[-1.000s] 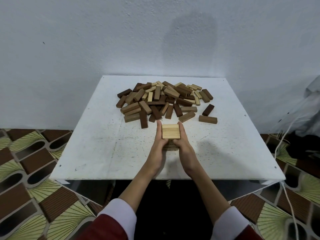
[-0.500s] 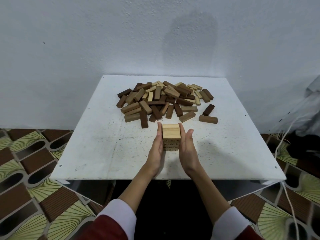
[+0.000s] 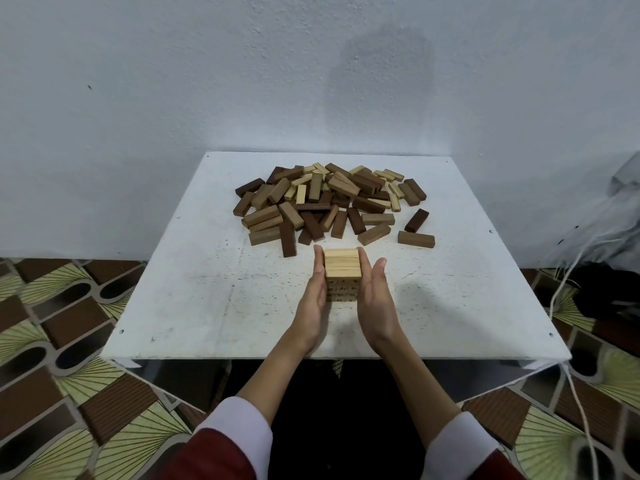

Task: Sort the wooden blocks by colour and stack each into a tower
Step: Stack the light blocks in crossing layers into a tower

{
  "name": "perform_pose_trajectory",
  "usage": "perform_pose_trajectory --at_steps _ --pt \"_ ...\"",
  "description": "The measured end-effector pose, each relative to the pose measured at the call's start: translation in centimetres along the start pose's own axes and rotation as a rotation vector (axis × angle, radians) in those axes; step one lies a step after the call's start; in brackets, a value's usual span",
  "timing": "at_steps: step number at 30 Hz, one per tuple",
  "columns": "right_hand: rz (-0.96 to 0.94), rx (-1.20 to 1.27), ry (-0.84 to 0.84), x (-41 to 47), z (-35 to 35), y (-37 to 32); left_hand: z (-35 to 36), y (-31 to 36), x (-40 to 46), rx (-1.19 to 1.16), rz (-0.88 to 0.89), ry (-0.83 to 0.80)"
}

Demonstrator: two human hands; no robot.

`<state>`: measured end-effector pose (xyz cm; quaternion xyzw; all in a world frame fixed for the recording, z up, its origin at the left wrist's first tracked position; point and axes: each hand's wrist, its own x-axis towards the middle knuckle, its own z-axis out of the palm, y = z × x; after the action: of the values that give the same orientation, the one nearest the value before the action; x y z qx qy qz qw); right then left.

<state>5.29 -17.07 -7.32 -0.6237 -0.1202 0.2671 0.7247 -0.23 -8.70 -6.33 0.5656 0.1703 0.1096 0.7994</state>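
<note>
Pale tower (image 3: 342, 271) on worktop (image 3: 180, 299) | our left hand (image 3: 313, 299) flat against it | right hand (image 3: 375, 299) open beside | mixed pile (image 3: 329, 202) behind.

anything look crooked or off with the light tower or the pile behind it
Nothing stands out. The light tower looks square and upright between the left hand and right hand. The unsorted pile is jumbled, as expected mid-sort.

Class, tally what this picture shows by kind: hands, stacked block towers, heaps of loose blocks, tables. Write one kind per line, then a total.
Hands: 2, the left hand and the right hand
Stacked towers: 1, the pale block tower
Heaps: 1, the heap of loose blocks
Tables: 1, the white table
Total: 5
</note>
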Motion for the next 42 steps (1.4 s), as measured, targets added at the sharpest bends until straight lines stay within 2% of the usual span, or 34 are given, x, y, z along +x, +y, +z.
perform_pose_trajectory --at_steps 3,7,9,14,17,22,26,31,34,39,42 --pt "-0.017 -0.005 -0.013 -0.1 -0.1 -0.2 -0.1 0.1 -0.1 0.012 -0.002 0.008" --pt "-0.060 -0.032 0.017 -0.1 -0.6 -1.1 0.4 1.7 -0.5 0.016 0.090 0.038" --pt "-0.089 -0.082 0.055 0.3 -1.2 -1.9 -0.4 2.4 0.0 0.037 0.139 0.123" --pt "-0.118 -0.201 0.125 3.5 -2.3 -5.2 -4.5 5.1 4.0 0.357 0.300 0.372" --pt "-0.140 -0.342 0.065 7.3 -1.7 -7.1 -6.1 7.1 8.0 0.580 0.335 0.360" --pt "-0.252 -0.793 -0.051 13.8 0.1 -9.3 -7.3 9.0 13.9 1.045 0.344 0.276" --pt "-0.369 -1.174 -0.268 18.2 1.9 -9.6 -7.8 9.4 16.7 1.253 0.290 0.166" --pt "-0.433 -1.343 -0.458 20.6 3.7 -9.7 -8.7 9.4 19.0 1.349 0.258 0.102" --pt "-0.469 -1.583 -0.553 21.9 3.9 -8.8 -9.0 9.1 19.9 1.401 0.266 0.058" --pt "-0.670 -1.861 -0.565 23.3 4.0 -8.9 -8.9 9.1 21.1 1.446 0.212 0.124" --pt "-0.698 -1.854 -0.524 23.7 3.7 -9.2 -8.1 9.6 21.2 1.438 0.195 0.149"
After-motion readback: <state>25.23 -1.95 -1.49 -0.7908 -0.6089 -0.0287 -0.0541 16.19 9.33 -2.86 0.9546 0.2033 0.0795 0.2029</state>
